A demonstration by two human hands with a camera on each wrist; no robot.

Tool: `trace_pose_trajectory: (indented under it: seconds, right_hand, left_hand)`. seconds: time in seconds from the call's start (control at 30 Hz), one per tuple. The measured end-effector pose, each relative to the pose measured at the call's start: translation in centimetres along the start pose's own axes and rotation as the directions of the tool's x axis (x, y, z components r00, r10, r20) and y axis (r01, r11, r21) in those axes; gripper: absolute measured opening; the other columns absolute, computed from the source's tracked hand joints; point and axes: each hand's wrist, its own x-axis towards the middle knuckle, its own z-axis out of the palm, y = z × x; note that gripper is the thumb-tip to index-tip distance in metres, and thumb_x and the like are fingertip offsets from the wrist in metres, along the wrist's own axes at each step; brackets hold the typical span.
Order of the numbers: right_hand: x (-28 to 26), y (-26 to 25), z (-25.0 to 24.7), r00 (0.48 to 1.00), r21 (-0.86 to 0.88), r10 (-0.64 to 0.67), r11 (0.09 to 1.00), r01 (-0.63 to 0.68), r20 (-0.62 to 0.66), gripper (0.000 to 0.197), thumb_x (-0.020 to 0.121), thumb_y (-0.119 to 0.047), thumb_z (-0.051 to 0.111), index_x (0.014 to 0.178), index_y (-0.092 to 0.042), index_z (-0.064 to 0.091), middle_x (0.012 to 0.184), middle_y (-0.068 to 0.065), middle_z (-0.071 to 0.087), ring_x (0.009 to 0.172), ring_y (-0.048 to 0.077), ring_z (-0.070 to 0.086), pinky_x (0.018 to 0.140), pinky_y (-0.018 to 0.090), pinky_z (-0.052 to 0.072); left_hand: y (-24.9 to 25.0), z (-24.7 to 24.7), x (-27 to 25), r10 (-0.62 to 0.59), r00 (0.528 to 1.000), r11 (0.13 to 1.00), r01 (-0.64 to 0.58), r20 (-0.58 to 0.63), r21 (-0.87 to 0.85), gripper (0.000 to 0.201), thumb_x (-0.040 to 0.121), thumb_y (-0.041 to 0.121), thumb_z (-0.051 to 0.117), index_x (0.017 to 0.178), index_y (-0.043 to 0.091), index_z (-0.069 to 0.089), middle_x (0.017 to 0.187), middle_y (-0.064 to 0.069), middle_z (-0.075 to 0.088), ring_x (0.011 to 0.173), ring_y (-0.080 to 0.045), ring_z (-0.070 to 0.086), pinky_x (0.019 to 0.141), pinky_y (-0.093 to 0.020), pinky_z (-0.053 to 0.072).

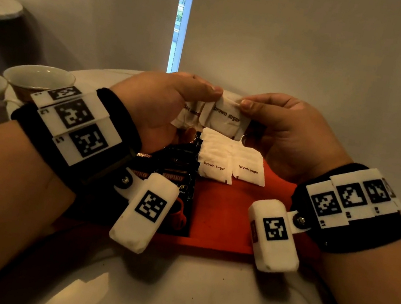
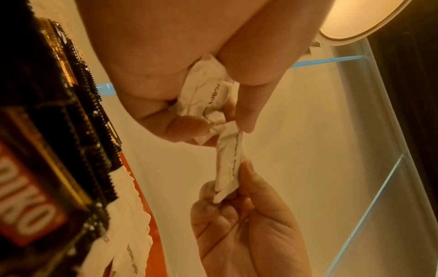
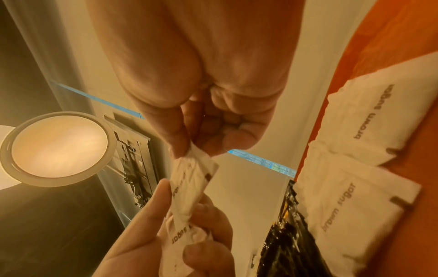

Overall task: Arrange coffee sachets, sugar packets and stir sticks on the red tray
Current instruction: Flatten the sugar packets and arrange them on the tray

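Red tray (image 1: 222, 217): lies on the white table (image 1: 195, 298), under both wrists.
Sachets (image 1: 179, 175): black Kopiko coffee packs overlapped at the tray's 9 o'clock side; at least three show, the exact count is hidden by the left wrist.
Packets on tray: white "brown sugar" packets in two overlapping columns at 12 o'clock; front ones (image 1: 214, 167) and (image 1: 249, 172) are readable, several more edges show behind, count unclear.
Held packets: at least two in the air above the tray's 12 o'clock edge, a front packet (image 1: 226, 119) and a crumpled bunch (image 1: 187, 114) behind it.
Cups (image 1: 38, 80): two, off the tray at 9 o'clock on the table.
Left hand (image 1: 164, 108): raised, palm toward the right hand, thumb and fingers curled around the bunch, thumb tip also pinching the front packet's top edge.
Right hand (image 1: 286, 132): raised opposite, thumb and forefinger pinching the front packet's other top corner, remaining fingers curled in.
Left wrist view: shows the bunch (image 2: 203, 93) crushed in the palm and the front packet (image 2: 228, 165) stretched between both hands.
Right wrist view: shows a round lamp (image 3: 59, 148) overhead and the notches on the tray's packets (image 3: 369, 120).
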Motion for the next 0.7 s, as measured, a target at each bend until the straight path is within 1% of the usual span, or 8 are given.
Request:
trace_pose_trajectory:
  seconds: [0.1,0.17,0.27,0.37,0.43,0.53,0.63,0.7]
  right_hand:
    - [0.1,-0.1,-0.4,1.000,-0.011,0.010,1.000,-0.010,0.004,0.006,0.091,-0.005,0.062,0.088,-0.005,0.066,0.077,0.008,0.074,0.071,0.020,0.067,0.057,0.025,0.050]
    - [0.0,-0.1,-0.5,1.000,-0.011,0.009,1.000,-0.009,0.000,0.005,0.090,-0.005,0.062,0.087,-0.005,0.067,0.078,0.009,0.074,0.073,0.023,0.066,0.058,0.026,0.049]
    - [0.2,0.1,-0.3,1.000,0.021,0.002,1.000,-0.002,-0.005,0.006,0.080,-0.009,0.068,0.086,-0.007,0.068,0.081,0.011,0.074,0.078,0.027,0.067,0.061,0.029,0.048]
    - [0.2,0.5,0.2,1.000,0.028,0.000,1.000,0.000,0.016,0.019,0.070,-0.016,0.072,0.088,-0.009,0.070,0.085,0.013,0.074,0.082,0.031,0.067,0.062,0.031,0.047]
    - [0.2,0.6,0.6,0.999,0.006,-0.008,1.000,0.008,0.033,0.016,0.072,-0.016,0.073,0.087,-0.010,0.070,0.083,0.011,0.073,0.074,0.025,0.067,0.056,0.028,0.048]
    - [0.2,0.6,0.4,1.000,0.002,0.003,1.000,-0.003,0.012,0.005,0.083,-0.010,0.070,0.088,-0.008,0.068,0.080,0.010,0.073,0.070,0.022,0.066,0.054,0.027,0.046]
    - [0.2,0.3,0.0,1.000,0.009,0.004,1.000,-0.004,0.002,0.008,0.077,-0.010,0.070,0.085,-0.008,0.068,0.077,0.009,0.073,0.069,0.022,0.067,0.057,0.029,0.044]
    - [0.2,0.1,-0.3,1.000,-0.016,0.004,1.000,-0.004,-0.006,0.002,0.083,-0.007,0.067,0.085,-0.008,0.068,0.080,0.010,0.073,0.074,0.026,0.069,0.060,0.032,0.047]
  left_hand:
    - [0.0,0.0,0.0,-0.013,1.000,1.000,0.013,0.020,-0.002,0.008,0.093,0.023,0.060,0.093,0.014,0.061,0.091,-0.008,0.068,0.063,-0.015,0.058,0.049,-0.020,0.042]
    - [-0.1,0.1,0.0,-0.021,1.000,1.000,0.021,0.018,-0.002,0.007,0.093,0.023,0.060,0.090,0.016,0.061,0.093,-0.009,0.067,0.064,-0.015,0.059,0.050,-0.021,0.042]
    - [-0.1,0.1,0.0,-0.015,1.000,1.000,0.015,0.013,-0.005,0.012,0.093,0.020,0.060,0.081,0.020,0.060,0.084,-0.005,0.068,0.063,-0.014,0.060,0.050,-0.021,0.042]
    - [-0.2,0.1,-0.1,-0.024,0.999,1.000,0.024,0.035,0.003,0.005,0.093,0.022,0.060,0.093,0.018,0.063,0.089,-0.005,0.068,0.064,-0.014,0.060,0.050,-0.019,0.044]
    - [-0.2,0.0,-0.1,-0.026,0.999,1.000,0.025,0.038,0.013,0.013,0.093,0.023,0.060,0.103,0.017,0.062,0.092,-0.006,0.066,0.065,-0.013,0.059,0.049,-0.020,0.044]
    - [-0.2,0.0,-0.1,-0.021,0.999,1.000,0.021,0.045,0.008,0.020,0.091,0.024,0.062,0.109,0.017,0.061,0.095,-0.007,0.066,0.069,-0.014,0.059,0.049,-0.021,0.043]
    - [-0.2,0.1,-0.2,-0.025,0.999,1.000,0.025,0.031,0.004,0.013,0.091,0.023,0.061,0.102,0.016,0.063,0.088,-0.006,0.066,0.065,-0.014,0.059,0.048,-0.020,0.042]
    - [-0.2,0.2,-0.2,-0.034,0.999,0.999,0.034,0.038,0.002,0.011,0.092,0.022,0.060,0.101,0.016,0.064,0.086,-0.005,0.066,0.062,-0.012,0.057,0.048,-0.019,0.041]
